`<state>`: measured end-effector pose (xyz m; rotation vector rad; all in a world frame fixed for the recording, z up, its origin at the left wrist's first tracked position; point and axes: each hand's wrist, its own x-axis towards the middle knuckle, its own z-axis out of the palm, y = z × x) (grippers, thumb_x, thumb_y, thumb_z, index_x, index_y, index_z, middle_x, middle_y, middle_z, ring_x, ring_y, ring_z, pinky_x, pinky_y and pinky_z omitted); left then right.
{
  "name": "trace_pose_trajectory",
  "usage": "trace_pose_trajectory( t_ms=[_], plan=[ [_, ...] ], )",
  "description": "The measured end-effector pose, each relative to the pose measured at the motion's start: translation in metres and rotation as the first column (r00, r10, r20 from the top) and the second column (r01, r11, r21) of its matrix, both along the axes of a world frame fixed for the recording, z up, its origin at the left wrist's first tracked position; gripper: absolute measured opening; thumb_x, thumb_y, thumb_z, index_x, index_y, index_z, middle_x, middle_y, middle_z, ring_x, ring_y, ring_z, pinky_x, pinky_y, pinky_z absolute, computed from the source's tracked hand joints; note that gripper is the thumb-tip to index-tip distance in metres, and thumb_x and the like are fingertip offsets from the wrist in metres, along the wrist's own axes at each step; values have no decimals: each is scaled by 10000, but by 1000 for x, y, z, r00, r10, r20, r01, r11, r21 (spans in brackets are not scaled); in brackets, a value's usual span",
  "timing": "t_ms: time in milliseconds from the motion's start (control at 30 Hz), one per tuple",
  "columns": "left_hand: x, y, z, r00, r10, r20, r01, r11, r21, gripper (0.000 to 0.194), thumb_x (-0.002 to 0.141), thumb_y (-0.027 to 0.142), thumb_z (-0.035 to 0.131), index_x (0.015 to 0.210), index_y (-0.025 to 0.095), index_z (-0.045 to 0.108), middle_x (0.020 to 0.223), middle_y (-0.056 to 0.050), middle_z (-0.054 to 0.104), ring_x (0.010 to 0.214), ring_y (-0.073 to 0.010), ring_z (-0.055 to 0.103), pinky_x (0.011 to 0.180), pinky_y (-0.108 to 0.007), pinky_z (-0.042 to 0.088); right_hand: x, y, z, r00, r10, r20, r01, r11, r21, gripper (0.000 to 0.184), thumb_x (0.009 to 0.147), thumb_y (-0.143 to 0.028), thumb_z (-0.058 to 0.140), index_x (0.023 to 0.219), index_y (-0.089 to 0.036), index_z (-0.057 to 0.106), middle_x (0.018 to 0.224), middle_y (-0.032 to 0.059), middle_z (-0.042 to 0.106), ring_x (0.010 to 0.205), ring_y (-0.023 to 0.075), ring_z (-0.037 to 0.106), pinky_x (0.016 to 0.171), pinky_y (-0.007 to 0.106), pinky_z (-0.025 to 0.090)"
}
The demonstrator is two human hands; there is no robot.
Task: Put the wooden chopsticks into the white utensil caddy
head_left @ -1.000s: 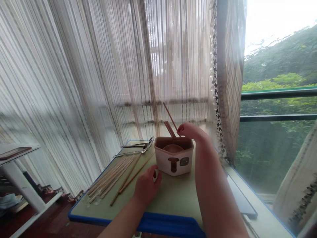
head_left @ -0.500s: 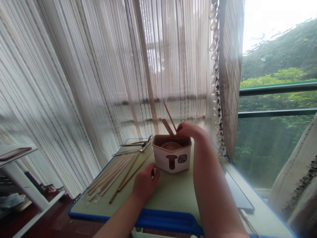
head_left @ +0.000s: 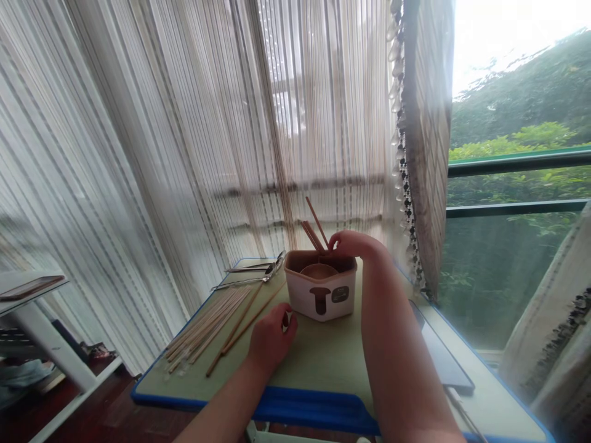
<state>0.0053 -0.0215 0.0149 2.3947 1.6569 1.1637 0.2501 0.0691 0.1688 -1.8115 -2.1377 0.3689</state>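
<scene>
A: Where does the light come from?
B: Daylight, through the window (head_left: 484, 277) at right; the sky (head_left: 489, 40) is blown out to white
A: And the curtain (head_left: 184, 123)?
B: Backlit, a soft pale glow
A: Shadows?
B: Faint, though the tub (head_left: 302, 301) is dark inside and the floor (head_left: 133, 418) dim. The spoons (head_left: 269, 272) glint
A: Sharp?
B: Rather soft; the leaves (head_left: 521, 135) look hazy, and wide-angle stretch tilts lines towards the edges

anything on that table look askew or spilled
Slightly askew: two brown chopsticks lie splayed in a V beside the more closely gathered paler chopsticks, left of the utensil caddy. No spill is visible.
</scene>
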Motion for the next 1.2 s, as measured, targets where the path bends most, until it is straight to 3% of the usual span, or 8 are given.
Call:
trace_pose_trajectory(
  t_ms=[233,600,900,1200],
  plan=[
    [0,1,-1,1000,-9,-3,9,1000,9,111,812,283,459,775,204,527,643,17,547,600,-116,510,597,-232,348,-3,-1,2,999,-15,-34,15,1000,11,371,593,-413,700,933,-267,673,794,23,671,666,146,593,532,216,401],
    [0,-1,3,1000,-5,14,5,1000,-12,124,808,292,466,750,198,524,635,18,534,590,-114,490,594,-235,342,-11,-6,8,988,40,-151,-29,997,75,241,640,-285,656,865,-214,704,778,27,691,651,128,588,555,201,403],
    [2,-1,3,1000,8,28,-8,1000,-7,145,816,286,454,723,196,519,626,17,537,578,-110,486,581,-229,332,-17,-10,10,1000,-7,-27,11,990,139,224,613,-293,669,815,-209,717,692,26,673,617,131,575,535,215,386],
    [1,0,4,1000,6,7,-6,1000,14,159,822,277,449,703,194,512,626,15,535,577,-109,481,587,-236,330,-20,-16,12,1000,-8,-14,9,997,73,223,612,-283,675,821,-223,723,690,31,672,578,133,562,539,239,388]
  ],
)
